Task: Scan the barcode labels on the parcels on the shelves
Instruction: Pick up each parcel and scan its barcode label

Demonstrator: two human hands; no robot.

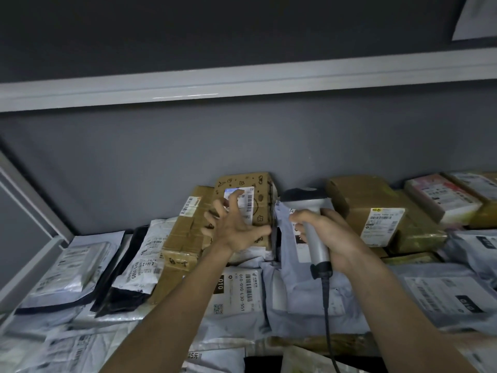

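- Left hand (233, 229): fingers spread wide, reaching over the printed cardboard box (262, 196); contact cannot be told.
- Barcode label (243, 201): white, on the face of that box, partly covered by the fingers.
- Right hand (326, 235): curled round the grey handle of the barcode scanner (312, 211), head beside the box.
- Shelf (35, 267): crowded with parcels.

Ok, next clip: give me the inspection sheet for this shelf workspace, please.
Surface: shelf, crowded with parcels.
Job's things: barcode scanner; doodle-printed box with barcode label.
Clutter: grey mailer bags, taped brown box, long carton.
Hands: left hand spread over the doodle-printed box; right hand grips the scanner.
Cables: scanner cable hangs down.
Surroundings: grey wall, upper shelf rail.
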